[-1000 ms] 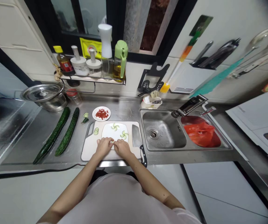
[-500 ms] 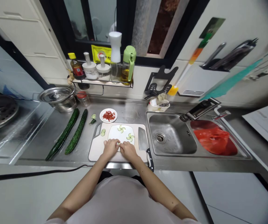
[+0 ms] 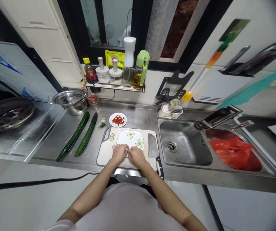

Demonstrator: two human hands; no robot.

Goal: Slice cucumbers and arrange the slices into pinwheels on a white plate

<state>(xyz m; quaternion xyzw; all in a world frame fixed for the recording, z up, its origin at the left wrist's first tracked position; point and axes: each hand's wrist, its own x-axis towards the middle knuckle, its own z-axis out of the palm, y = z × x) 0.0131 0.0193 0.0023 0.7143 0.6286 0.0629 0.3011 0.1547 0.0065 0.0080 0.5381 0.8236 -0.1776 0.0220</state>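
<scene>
My left hand [image 3: 120, 152] and my right hand [image 3: 136, 156] meet at the front edge of a white plate [image 3: 122, 140]. Their fingertips pinch together around a small pale-green bit that looks like a cucumber slice, mostly hidden by the fingers. On the plate, cucumber slices form two pinwheels, one at the back [image 3: 130, 134] and one at the right [image 3: 139, 143]. The plate rests on a cutting board [image 3: 103, 154]. Left of it lies a short stack of cucumber slices [image 3: 112, 136]. A kitchen knife [image 3: 152, 146] lies along the board's right side.
Two whole cucumbers [image 3: 73, 136] lie at left, near a lidded steel pot [image 3: 74, 104]. Behind the board stands a small plate of red bits [image 3: 111, 122], beside cucumber offcuts [image 3: 102, 125]. A double sink [image 3: 186, 162] is at right, with a red plastic bag [image 3: 231, 150] in one basin.
The head view has turned slightly left, so everything sits further right in the picture. My hands stay at the plate's front edge, with the right fingers drawn closer to the left ones.
</scene>
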